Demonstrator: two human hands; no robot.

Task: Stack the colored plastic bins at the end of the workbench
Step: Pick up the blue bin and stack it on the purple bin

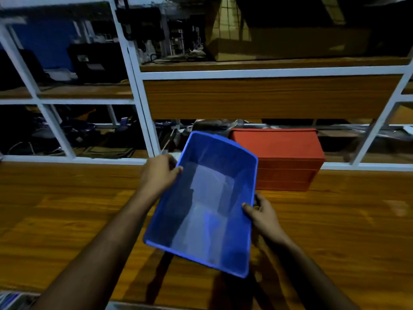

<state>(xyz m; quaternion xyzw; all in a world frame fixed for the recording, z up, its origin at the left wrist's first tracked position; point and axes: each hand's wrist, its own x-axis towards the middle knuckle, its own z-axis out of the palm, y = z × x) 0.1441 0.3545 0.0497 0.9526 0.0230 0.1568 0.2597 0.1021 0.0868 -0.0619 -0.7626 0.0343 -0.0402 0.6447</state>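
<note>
An empty blue plastic bin [207, 204] hangs in the air above the wooden workbench [67, 209], tilted with its open top toward me. My left hand [159, 172] grips its left rim, thumb over the edge. On the opposite long side my right hand [263, 214] holds the right rim, thumb inside. Behind the blue bin, at the back of the bench, a red plastic bin [288, 157] rests upside down on the wood, partly hidden on its left by the blue one.
A white metal frame [143, 95] with wooden shelves rises along the bench's far edge. Cardboard boxes [279, 36] sit on the upper shelf. Dark clutter and cables fill the lower shelf at left. Something striped shows at the bottom left corner.
</note>
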